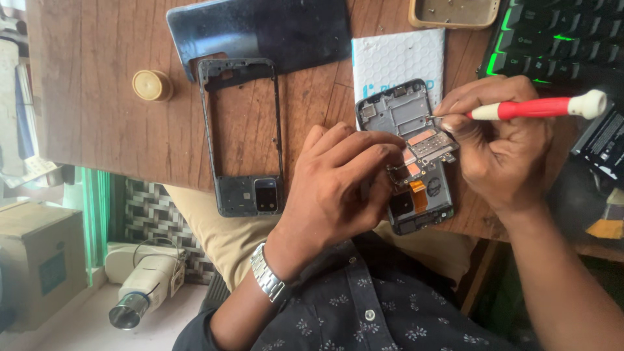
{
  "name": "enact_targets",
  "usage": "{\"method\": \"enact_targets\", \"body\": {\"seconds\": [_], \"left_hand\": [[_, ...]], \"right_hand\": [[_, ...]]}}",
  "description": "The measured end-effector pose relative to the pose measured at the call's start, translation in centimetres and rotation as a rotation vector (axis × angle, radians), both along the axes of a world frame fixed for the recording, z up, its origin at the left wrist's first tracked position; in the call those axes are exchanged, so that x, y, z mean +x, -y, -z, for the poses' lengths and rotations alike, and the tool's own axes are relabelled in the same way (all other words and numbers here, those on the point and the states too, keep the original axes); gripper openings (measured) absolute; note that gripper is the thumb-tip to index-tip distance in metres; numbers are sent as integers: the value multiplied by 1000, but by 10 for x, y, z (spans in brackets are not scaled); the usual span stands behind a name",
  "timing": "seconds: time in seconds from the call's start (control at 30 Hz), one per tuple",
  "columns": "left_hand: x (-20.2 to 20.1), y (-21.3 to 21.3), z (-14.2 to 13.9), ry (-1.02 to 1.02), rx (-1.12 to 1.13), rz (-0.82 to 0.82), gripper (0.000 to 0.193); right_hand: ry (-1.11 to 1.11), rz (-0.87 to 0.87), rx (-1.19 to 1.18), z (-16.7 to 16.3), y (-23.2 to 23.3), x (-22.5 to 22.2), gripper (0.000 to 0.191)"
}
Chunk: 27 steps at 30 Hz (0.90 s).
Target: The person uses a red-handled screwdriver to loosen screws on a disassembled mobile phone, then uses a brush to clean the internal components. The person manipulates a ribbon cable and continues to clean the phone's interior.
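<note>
We bent over an opened smartphone (411,156) lying back-up at the near edge of a wooden table (110,91), its metal shields and an orange flex cable laid bare. Our left hand (338,188), a steel watch (268,273) on the wrist, lay across the phone's lower half with its fingertips (390,153) pressed together on the board, apparently to keep the body from sliding. Our right hand (497,140) pinched a red-handled screwdriver (533,108) with a white cap between thumb and fingers, holding it almost level so the thin tip met the board just beside the upper shield. To the left, well apart from the phone, the removed dark mid-frame (242,136) lay flat with its camera window toward us, and the glossy dark back cover (273,29) rested beyond it, both seemingly parked out of the way of the work. A small round tan cap (151,85) sat near the frame's far corner. Under the phone's far end lay a white bubble pouch (398,58), perhaps as padding; a tan phone case (455,13) and a green-lit keyboard (559,39) filled the far right. Below the table edge we could see a white tool (146,283) on the floor beside a cardboard box (42,260).
</note>
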State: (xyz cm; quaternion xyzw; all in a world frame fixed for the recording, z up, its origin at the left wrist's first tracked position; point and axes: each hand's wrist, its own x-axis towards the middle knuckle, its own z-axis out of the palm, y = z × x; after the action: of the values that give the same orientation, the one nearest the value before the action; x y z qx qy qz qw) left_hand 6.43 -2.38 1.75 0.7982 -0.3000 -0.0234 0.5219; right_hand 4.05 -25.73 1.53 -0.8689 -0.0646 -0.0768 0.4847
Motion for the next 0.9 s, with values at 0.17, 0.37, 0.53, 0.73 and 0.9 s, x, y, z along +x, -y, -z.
{"method": "enact_targets", "body": {"seconds": [0.17,0.37,0.53,0.73,0.9], "left_hand": [[-3,2,0,-4,5,-12,26],[-3,3,3,0,12,-13,26],[-4,3,3,-2,8,-10,26],[-8,3,2,-1,13,-8,26],[-12,3,0,9,11,-14,24]], "right_hand": [[-28,-2,130,1,3,-2,17],[31,-25,13,4,5,0,16],[21,-25,6,4,3,0,17],[40,-36,13,1,3,-4,17],[28,-26,-15,0,4,-8,16]]}}
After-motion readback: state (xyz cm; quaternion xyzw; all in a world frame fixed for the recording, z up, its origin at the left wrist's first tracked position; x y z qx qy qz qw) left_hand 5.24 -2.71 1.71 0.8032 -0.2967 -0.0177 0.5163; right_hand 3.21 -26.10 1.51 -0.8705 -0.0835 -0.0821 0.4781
